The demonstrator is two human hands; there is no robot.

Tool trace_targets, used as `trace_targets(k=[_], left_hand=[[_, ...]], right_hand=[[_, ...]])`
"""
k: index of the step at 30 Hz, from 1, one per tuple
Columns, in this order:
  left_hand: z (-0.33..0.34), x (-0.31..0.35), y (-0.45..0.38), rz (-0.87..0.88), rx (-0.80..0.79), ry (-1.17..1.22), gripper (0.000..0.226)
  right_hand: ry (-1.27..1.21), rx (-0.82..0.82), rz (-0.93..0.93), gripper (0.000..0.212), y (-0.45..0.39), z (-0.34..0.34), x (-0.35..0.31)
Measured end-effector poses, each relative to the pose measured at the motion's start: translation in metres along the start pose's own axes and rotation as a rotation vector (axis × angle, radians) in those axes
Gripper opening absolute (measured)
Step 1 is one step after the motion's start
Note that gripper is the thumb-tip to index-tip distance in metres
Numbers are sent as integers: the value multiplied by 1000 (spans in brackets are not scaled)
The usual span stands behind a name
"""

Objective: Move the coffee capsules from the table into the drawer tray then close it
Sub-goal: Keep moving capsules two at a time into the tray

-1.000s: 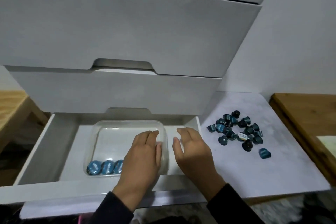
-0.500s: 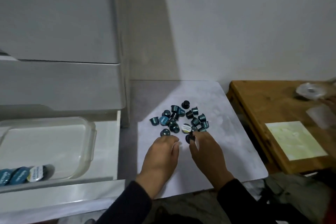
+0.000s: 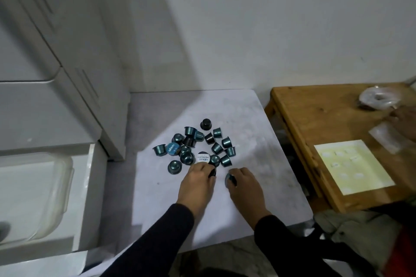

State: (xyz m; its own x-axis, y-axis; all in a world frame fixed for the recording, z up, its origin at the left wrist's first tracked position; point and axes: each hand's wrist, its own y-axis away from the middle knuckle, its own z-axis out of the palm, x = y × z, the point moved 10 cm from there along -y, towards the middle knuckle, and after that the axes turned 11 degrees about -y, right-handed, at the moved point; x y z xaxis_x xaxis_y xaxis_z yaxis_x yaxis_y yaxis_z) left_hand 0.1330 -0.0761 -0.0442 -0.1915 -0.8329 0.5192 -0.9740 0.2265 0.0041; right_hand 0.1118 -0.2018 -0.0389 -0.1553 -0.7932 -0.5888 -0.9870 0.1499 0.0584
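Several dark teal coffee capsules [image 3: 198, 146] lie in a loose heap on the white table [image 3: 247, 132]. My left hand [image 3: 198, 183] is at the heap's near edge, fingers curled round a dark capsule [image 3: 212, 173]. Just to its right, my right hand [image 3: 244, 186] pinches a teal capsule [image 3: 230, 179] at its fingertips. At the left the open white drawer [image 3: 92, 186] holds a clear plastic tray [image 3: 65, 186]; the tray's near end is cut off by the frame edge.
Closed grey drawer fronts [image 3: 45, 105] rise above the open drawer. A wooden table [image 3: 315, 123] stands to the right with a pale yellow sheet [image 3: 351, 166] and clear plastic bags [image 3: 378, 96]; another person's hand [image 3: 405, 117] is there. A grey-green bag [image 3: 351, 231] sits near right.
My hands left the tray in the drawer and went right to the capsule heap. Each has now picked up a capsule. My view swung right, away from the drawer.
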Motion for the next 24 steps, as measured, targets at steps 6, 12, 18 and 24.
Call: trace_targets(k=[6, 12, 18, 24], left_hand=[[8, -3, -3, -35, 11, 103, 20], [3, -23, 9, -169, 87, 231, 17], [2, -46, 20, -360, 77, 411, 12], [1, -66, 21, -448, 52, 341, 17]], right_hand=[[-66, 10, -9, 15, -1, 2, 4], [-78, -60, 54, 20, -6, 16, 19], [-105, -87, 88, 16, -9, 15, 15], [-224, -81, 183, 18, -4, 14, 21]])
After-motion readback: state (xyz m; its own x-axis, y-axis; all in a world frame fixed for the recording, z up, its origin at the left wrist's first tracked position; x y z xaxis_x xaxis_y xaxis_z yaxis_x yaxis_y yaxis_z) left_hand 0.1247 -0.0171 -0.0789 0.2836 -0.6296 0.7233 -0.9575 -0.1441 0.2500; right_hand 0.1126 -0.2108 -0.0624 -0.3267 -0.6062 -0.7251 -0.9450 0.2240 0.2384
